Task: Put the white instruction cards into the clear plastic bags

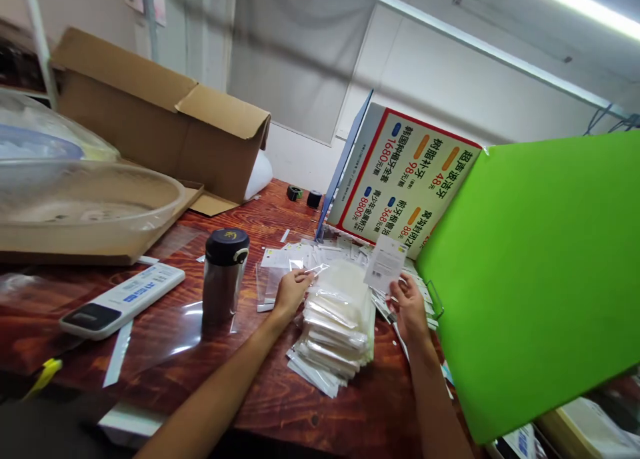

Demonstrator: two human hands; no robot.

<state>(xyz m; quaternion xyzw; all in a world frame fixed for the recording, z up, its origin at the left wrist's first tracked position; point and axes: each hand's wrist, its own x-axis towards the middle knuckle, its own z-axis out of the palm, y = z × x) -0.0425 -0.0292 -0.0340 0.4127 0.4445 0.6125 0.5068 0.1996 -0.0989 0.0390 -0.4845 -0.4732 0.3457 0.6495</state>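
Observation:
My left hand (291, 291) pinches a clear plastic sleeve (316, 270) at the top of a tall stack of clear bagged packets (334, 326) on the wooden table (280, 392). My right hand (407, 306) holds a small white printed card (385, 262) upright just right of the stack. More white cards and sleeves (285, 258) lie spread on the table behind the stack.
A steel flask with a black lid (223, 276) stands left of my left hand. A white remote-like device (123, 300), a clear plastic dome (75, 186) and an open cardboard box (160, 112) sit at left. A price sign (400, 179) and a green board (540, 272) stand at right.

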